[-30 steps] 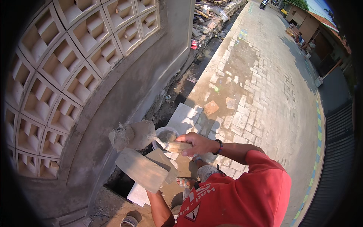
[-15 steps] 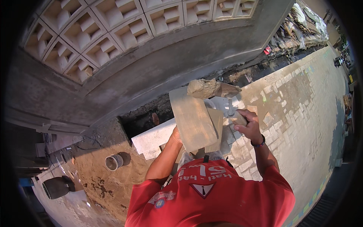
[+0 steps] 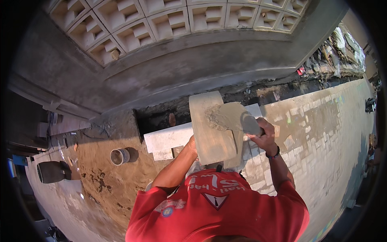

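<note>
A tan rectangular slab point(image 3: 211, 143) is held out in front of me, tilted. My left hand point(image 3: 192, 146) is closed on its left edge, with most of the fingers hidden behind it. A second tan piece point(image 3: 235, 158) shows past the slab's right side. My right hand point(image 3: 266, 136) is wrapped round the handle of a trowel point(image 3: 238, 113), its blade coated in grey-brown mortar. The blade lies over the upper right of the slab. Wet mortar point(image 3: 215, 118) sits at the blade's left end, against the slab's face.
Ahead runs a grey rendered wall point(image 3: 181, 64) topped with pale vent blocks point(image 3: 169, 22). A dark trench point(image 3: 157, 121) follows its foot, partly bridged by white slabs point(image 3: 167, 141). Left are a sand heap point(image 3: 105, 177) and a bucket point(image 3: 119, 156); right is block paving point(image 3: 306, 133).
The trowel has swung down from above the slab, and its blade now lies over the slab's face with the mortar against it. The whole view has shifted slightly.
</note>
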The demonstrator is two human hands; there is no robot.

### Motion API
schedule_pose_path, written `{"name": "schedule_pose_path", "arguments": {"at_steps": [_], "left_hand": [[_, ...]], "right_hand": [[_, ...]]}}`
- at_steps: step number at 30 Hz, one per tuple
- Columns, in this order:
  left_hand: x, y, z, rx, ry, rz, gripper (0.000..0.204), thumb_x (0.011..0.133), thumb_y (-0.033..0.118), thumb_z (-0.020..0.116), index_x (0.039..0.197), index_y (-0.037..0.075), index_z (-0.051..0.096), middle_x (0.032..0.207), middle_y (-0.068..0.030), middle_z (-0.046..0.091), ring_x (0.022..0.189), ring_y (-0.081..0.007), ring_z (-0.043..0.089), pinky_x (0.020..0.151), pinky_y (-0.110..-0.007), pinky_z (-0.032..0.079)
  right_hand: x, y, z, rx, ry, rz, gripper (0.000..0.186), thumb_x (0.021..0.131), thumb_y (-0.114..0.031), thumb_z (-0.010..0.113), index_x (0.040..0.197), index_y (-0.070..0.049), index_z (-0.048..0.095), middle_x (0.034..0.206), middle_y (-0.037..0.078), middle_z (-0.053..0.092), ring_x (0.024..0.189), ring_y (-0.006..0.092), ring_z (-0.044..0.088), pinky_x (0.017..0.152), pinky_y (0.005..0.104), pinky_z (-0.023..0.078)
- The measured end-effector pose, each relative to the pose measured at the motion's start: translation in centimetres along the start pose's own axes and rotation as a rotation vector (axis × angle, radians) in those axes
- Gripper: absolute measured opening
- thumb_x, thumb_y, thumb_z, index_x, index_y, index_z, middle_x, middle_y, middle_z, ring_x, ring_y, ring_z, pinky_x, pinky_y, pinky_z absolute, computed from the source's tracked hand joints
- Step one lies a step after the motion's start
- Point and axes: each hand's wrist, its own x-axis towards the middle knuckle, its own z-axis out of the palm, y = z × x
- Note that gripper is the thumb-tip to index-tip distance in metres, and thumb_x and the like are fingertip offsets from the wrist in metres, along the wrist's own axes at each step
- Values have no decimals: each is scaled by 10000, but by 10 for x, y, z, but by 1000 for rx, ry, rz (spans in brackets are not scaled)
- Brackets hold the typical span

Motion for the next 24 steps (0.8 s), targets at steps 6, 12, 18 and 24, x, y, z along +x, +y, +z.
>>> {"name": "schedule_pose_path", "arguments": {"at_steps": [6,12,18,24], "left_hand": [[-4,-2,2,0,-11,17,647,690,278,824,1223,29,556,1147,-102,630,1028,-245,627,881,-402,527],[4,-4,11,-5,-57,18,646,692,274,823,1225,28,554,1150,-103,628,1030,-244,626,882,-403,527],[11,-14,23,-37,-98,30,644,694,270,821,1227,27,552,1152,-103,627,1032,-244,625,884,-403,526],[13,-17,30,-64,-115,50,643,697,266,819,1229,26,550,1154,-104,626,1035,-244,624,886,-403,525]], "right_hand": [[16,8,-1,-133,26,-219,497,619,-121,829,1054,-62,596,875,125,647,714,299,602,620,382,480],[30,22,-5,-175,-25,-261,548,600,-69,815,1098,-109,590,881,104,632,756,298,580,675,391,453],[32,33,13,-247,-99,-232,550,615,-21,760,1127,-96,574,892,107,602,795,301,566,679,388,440],[29,44,28,-184,-80,-180,515,643,42,704,1124,-89,571,899,113,570,776,303,543,672,390,433]]}}
